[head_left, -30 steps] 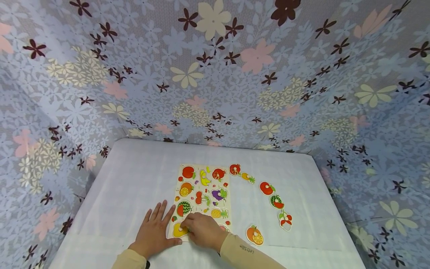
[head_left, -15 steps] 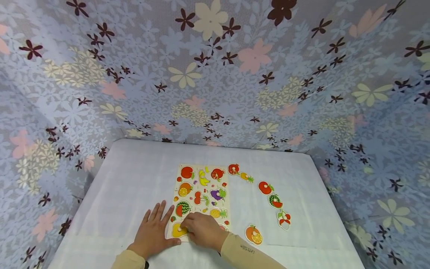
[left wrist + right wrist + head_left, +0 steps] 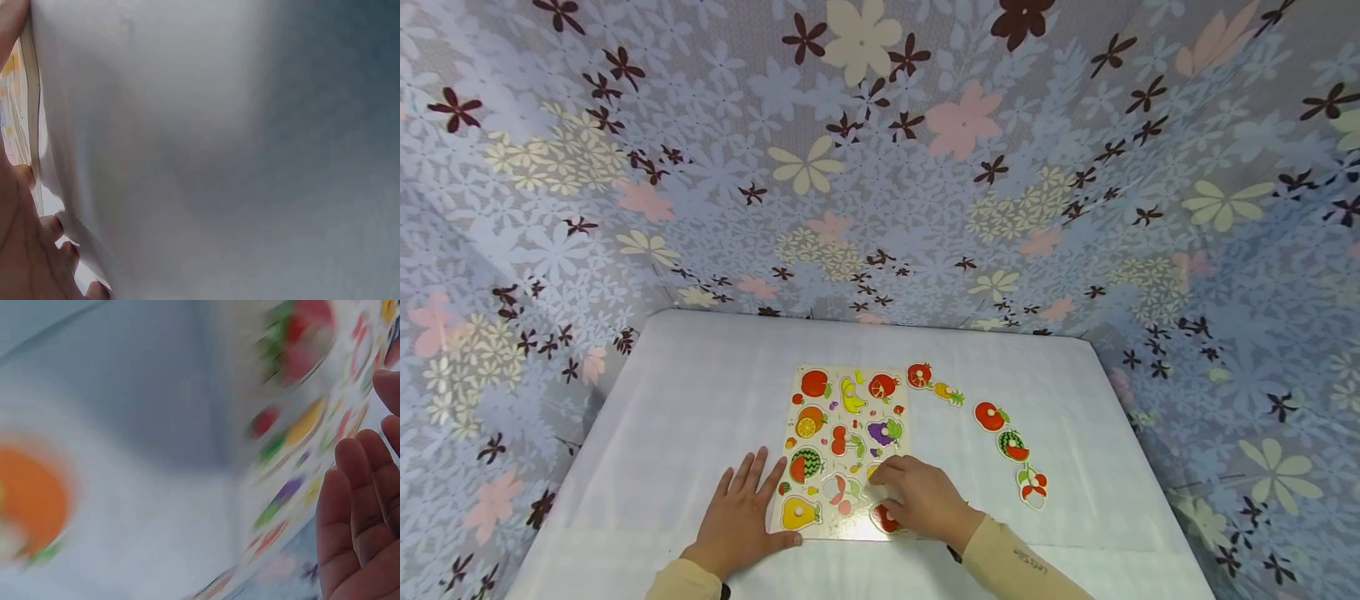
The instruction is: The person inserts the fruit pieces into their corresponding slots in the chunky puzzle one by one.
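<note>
A fruit puzzle board [image 3: 846, 417] lies on the white table [image 3: 700, 392]. My left hand [image 3: 741, 510] lies flat on the cloth beside the board's left edge, with the thumb at its lower left corner. In the left wrist view that hand [image 3: 22, 250] and the board's edge [image 3: 28, 125] show at the left. My right hand [image 3: 917, 498] hovers over the board's lower right, fingers loosely bent and holding nothing. A yellow pear piece [image 3: 799, 512] sits in the board. The right wrist view is blurred: its relaxed fingers [image 3: 356, 506], the board [image 3: 300, 425] and an orange piece [image 3: 25, 500].
Loose fruit pieces lie in an arc right of the board: a pomegranate [image 3: 920, 376], a small orange-green piece [image 3: 950, 393], an apple [image 3: 990, 416], a watermelon [image 3: 1012, 446] and a red-and-white piece [image 3: 1032, 487]. Flowered cloth [image 3: 880, 167] walls in the table on three sides.
My right hand left the yellow pear piece and moved right to the board's lower right corner. The right forearm now hides the loose orange piece in the head view. The left hand stayed put.
</note>
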### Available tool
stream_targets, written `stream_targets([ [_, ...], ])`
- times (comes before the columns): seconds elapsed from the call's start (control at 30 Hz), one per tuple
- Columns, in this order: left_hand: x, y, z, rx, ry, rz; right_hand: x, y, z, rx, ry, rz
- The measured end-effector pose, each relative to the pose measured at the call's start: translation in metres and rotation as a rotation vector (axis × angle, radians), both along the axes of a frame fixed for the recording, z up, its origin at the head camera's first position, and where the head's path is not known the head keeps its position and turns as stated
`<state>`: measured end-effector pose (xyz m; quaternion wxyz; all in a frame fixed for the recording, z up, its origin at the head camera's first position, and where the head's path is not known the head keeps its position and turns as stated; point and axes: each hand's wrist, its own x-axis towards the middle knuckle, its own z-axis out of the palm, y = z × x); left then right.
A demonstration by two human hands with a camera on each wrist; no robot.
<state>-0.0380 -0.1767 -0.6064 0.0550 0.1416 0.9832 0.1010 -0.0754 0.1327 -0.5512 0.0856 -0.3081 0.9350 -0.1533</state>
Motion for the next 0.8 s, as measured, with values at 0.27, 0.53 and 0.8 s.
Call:
stream_targets([
  [0.27,0.000,0.003,0.005,0.025,-0.033,0.002,0.002,0.069,0.002,0.066,-0.054,-0.168],
  [0.53,0.001,0.002,0.005,0.004,-0.045,0.004,0.016,0.109,-0.007,0.071,-0.073,-0.207],
  [0.8,0.000,0.002,0.002,-0.012,-0.045,0.007,0.029,0.123,-0.016,0.073,-0.153,-0.220],
])
